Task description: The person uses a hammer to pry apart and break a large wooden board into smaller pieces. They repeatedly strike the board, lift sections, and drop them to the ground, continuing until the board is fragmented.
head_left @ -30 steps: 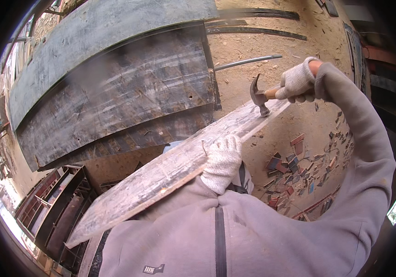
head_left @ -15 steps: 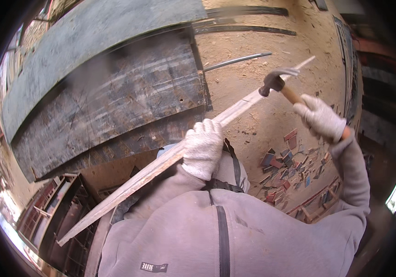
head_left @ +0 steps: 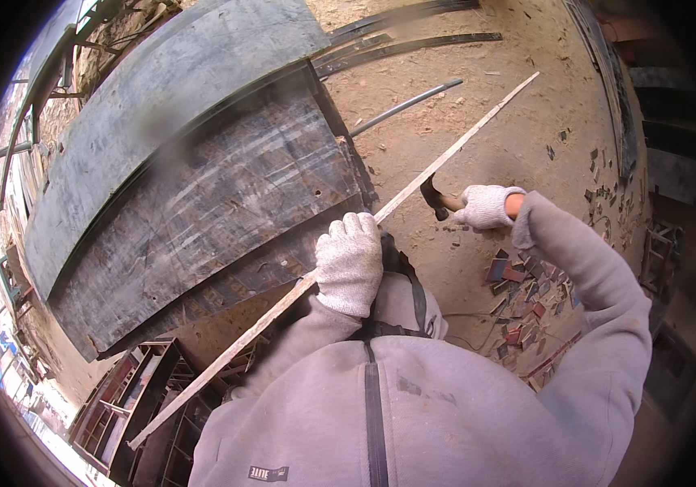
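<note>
Board, one, slants edge-on before you, its middle clenched in your left hand, which hides that stretch. Your right hand grasps one claw hammer by the handle, head close by the edge. Around lie scattered scraps on sandy ground, too many to count; at least three overlapping sheets, one metal rod and, farthest, two long dark strips.

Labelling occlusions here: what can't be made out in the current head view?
All head view:
Fingertips of the left grip: hidden by its knuckles and the board.
Board's broad faces: turned edge-on.
Handle end of the hammer: covered by the right grip.
Hammer-to-board contact: unclear from this angle.
Grey sheet: partly cut off by the top edge.
Farthest scraps: too small.
</note>
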### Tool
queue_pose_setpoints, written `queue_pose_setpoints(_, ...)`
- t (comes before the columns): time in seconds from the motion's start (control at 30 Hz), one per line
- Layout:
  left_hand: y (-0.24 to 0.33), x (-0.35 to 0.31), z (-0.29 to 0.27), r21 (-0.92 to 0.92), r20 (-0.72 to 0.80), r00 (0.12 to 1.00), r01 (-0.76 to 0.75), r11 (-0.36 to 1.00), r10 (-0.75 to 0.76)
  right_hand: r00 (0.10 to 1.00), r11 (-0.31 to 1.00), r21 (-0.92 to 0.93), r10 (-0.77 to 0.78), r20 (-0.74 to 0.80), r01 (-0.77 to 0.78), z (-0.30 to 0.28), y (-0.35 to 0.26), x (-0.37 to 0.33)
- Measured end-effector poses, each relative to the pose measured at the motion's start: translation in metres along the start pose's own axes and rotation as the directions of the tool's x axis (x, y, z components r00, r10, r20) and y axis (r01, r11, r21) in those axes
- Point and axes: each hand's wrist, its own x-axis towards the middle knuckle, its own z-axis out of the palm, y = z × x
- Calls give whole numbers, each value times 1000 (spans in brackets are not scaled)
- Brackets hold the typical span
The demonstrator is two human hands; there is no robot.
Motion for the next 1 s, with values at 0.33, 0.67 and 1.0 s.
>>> queue_pose_setpoints(0.33,-6,-7,-5,-28,48,998,49,998,-47,949,965,-145,-243,-200,217,22,1,-22)
queue_pose_setpoints(0.67,-7,-2,-2,-54,93,993,74,996,-68,1000,999,37,1,10,-1,-7,-22,-14)
queue_pose_setpoints(1.0,-41,14,-3,-155,63,989,143,977,-135,795,961,-106,-273,-542,257,53,4,-2)
